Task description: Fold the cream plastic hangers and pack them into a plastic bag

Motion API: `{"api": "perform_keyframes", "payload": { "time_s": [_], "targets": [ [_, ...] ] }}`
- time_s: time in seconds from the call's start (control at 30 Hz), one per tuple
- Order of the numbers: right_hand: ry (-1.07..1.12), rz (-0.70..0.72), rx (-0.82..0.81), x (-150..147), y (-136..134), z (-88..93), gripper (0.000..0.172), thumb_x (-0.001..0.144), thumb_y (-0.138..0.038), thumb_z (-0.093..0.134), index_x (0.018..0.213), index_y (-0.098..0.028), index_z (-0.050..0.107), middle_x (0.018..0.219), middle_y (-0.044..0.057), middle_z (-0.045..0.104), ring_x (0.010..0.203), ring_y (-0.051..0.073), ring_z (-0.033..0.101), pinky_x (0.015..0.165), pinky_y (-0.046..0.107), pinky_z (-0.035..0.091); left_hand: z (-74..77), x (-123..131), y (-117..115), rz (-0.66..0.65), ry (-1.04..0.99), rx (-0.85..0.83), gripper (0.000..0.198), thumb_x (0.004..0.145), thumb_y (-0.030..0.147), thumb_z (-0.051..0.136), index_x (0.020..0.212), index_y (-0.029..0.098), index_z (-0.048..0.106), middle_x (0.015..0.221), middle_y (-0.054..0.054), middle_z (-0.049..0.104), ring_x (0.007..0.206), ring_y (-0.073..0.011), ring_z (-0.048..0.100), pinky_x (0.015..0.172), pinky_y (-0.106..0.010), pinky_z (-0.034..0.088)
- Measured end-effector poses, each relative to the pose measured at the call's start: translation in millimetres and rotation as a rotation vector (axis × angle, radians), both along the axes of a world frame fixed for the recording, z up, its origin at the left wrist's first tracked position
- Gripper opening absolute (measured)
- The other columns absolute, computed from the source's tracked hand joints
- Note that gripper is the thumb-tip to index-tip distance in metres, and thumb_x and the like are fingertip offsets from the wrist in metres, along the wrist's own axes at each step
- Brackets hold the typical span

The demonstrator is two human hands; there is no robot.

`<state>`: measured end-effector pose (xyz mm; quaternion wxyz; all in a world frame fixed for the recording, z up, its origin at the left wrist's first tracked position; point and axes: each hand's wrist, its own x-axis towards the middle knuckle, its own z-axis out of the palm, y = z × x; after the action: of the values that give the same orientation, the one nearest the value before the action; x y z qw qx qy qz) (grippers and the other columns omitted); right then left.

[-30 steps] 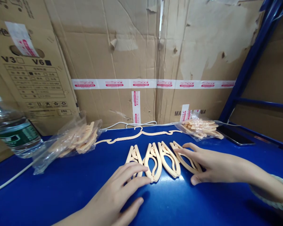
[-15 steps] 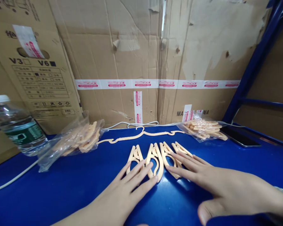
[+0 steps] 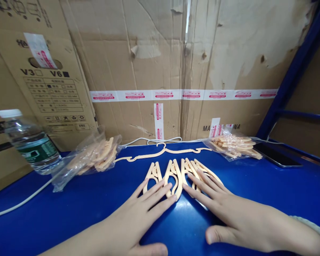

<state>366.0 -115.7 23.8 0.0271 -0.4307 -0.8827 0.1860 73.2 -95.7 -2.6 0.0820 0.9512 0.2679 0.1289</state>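
Several folded, cream-coloured travel hangers lie in a row in front of me. Fingers spread, my left hand rests its fingertips on the lower parts of the leftmost folded hanger and the second folded hanger. My right hand, also spread, has its fingertips on the third folded hanger and the rightmost folded hanger, partly covering both. Behind the row lies an unfolded hanger, its hook pointing away from me.
Plastic bags of folded hangers lie at left and right. A water bottle stands left; a phone lies right. A white cable crosses the blue tabletop. Cardboard walls the back.
My right hand has slid left, and the third folded hanger now sits closer to the second. My left hand stays on its hangers, its thumb now showing. The whole view has shifted slightly.
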Motion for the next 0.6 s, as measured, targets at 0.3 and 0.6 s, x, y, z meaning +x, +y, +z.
{"api": "perform_keyframes", "payload": {
  "time_s": [0.3,0.6],
  "targets": [
    [-0.041,0.023,0.044,-15,17,-8.4,0.087,0.089,-0.069,0.047,0.154,-0.027,0.007,0.159,0.014,-0.007,0.142,0.042,-0.012,0.110,0.070,0.000,2.1,-9,15,0.036,0.021,-0.017,0.072,0.084,0.046,0.065,0.148,0.031,0.036,0.154,-0.008,0.038,0.142,-0.0354,0.032,0.114,-0.063,0.021],
    [-0.036,-0.014,0.137,-27,32,-20.3,0.087,0.091,-0.066,0.047,0.154,-0.027,0.002,0.159,0.016,-0.007,0.141,0.044,-0.013,0.108,0.073,0.001,3.6,-14,27,0.033,-0.014,-0.017,0.060,0.086,0.042,0.063,0.142,0.030,0.045,0.150,-0.008,0.045,0.141,-0.0329,0.036,0.116,-0.062,0.016]
  ]
}}
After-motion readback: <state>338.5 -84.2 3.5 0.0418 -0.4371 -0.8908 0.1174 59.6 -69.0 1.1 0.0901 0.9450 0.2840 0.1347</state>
